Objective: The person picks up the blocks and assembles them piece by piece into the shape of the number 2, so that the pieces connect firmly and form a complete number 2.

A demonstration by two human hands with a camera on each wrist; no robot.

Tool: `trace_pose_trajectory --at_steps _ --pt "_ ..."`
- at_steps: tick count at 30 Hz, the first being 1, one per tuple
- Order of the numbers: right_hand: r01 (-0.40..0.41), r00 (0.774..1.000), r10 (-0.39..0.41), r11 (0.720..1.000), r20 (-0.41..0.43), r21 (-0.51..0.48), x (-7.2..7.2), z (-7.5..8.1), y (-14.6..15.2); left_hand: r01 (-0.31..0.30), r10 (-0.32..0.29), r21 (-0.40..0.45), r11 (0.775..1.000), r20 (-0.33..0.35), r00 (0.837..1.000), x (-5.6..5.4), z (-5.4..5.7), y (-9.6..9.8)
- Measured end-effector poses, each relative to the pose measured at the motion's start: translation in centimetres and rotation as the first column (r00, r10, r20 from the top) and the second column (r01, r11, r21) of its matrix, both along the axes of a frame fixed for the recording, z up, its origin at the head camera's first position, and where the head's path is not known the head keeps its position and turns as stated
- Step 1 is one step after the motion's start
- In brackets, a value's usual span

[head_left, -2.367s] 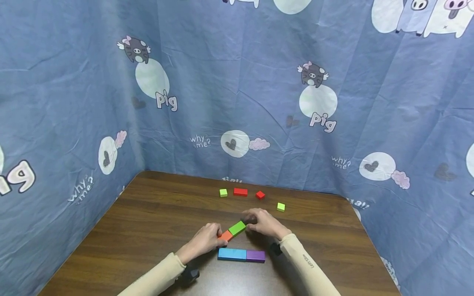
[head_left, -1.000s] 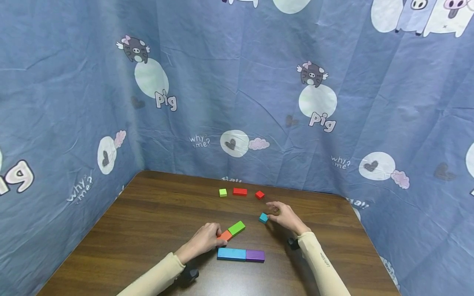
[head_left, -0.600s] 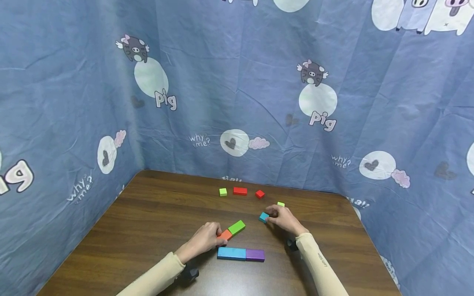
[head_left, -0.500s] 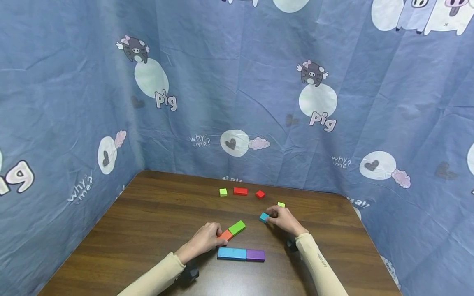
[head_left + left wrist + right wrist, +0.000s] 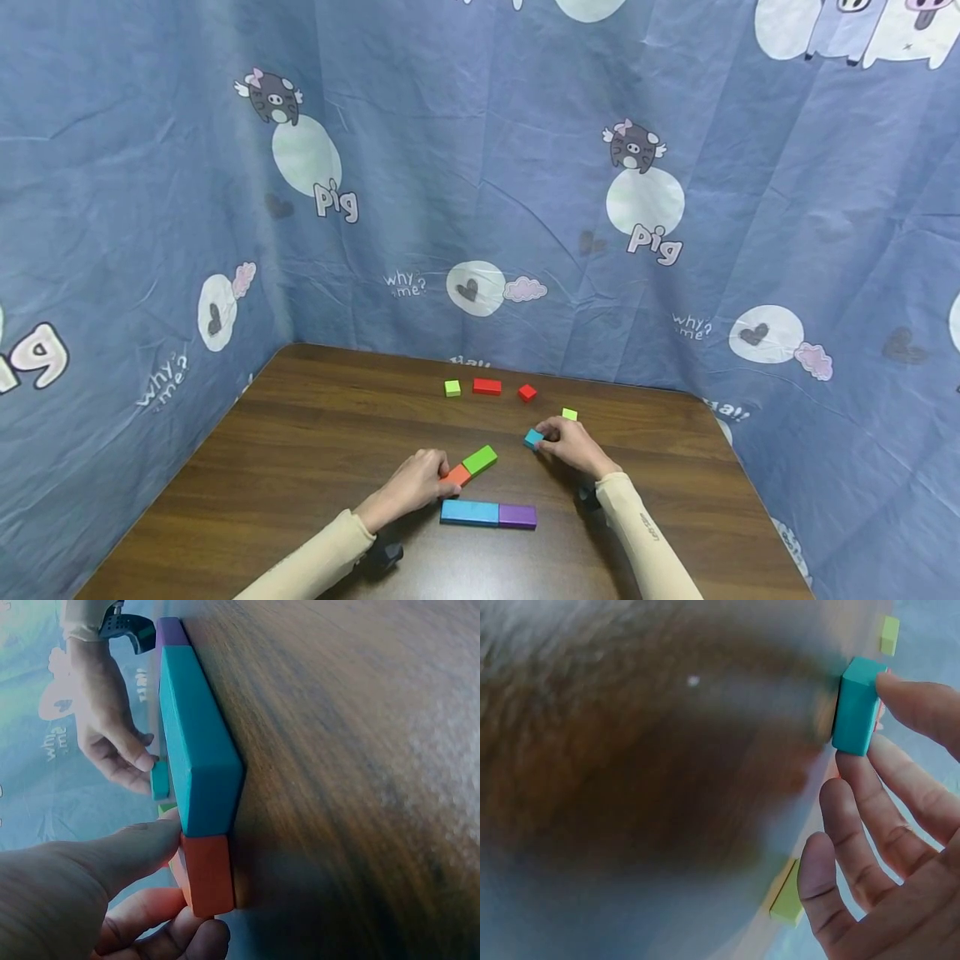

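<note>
My left hand (image 5: 416,483) pinches an orange block (image 5: 208,874) between thumb and fingers. The block lies end to end with a green block (image 5: 480,460), slanting up to the right in the head view. My right hand (image 5: 576,446) holds a small teal block (image 5: 857,706) at its two ends, thumb on one and fingertips on the other. This block sits on the table, apart from the green one. Nearer to me, a long blue block (image 5: 469,512) and a purple block (image 5: 517,517) lie end to end in a straight row.
Along the back of the brown wooden table (image 5: 337,417) lie a lime cube (image 5: 452,388), a red oblong block (image 5: 487,387) and a red cube (image 5: 527,392). Another lime cube (image 5: 570,414) is just behind my right hand. A blue patterned curtain (image 5: 480,208) hangs behind the table.
My right hand has moved right, away from the green block's end, and its fingers have closed on the teal block. The left hand stays on the orange block.
</note>
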State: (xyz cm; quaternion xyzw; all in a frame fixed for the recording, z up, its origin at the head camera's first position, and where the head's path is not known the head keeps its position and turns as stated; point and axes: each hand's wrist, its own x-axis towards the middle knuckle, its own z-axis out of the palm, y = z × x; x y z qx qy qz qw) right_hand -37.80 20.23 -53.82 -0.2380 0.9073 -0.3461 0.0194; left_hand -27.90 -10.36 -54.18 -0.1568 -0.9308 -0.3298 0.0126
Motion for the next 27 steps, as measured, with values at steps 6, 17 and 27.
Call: trace_pose_trajectory --at_steps 6,17,27 --pt "-0.032 0.999 0.033 0.999 -0.036 0.031 -0.3 -0.2 -0.3 0.009 -0.009 0.007 1.0 -0.001 1.0 0.0 -0.1 0.0" --pt "-0.064 0.995 0.068 0.996 -0.07 0.06 -0.3 -0.2 -1.4 0.014 -0.014 0.003 1.0 -0.015 1.0 0.0 -0.1 0.0" --pt "-0.079 0.995 0.083 0.995 -0.061 0.058 -0.2 -0.1 -2.5 0.005 -0.005 0.004 1.0 0.006 1.0 -0.2 -0.2 0.1"
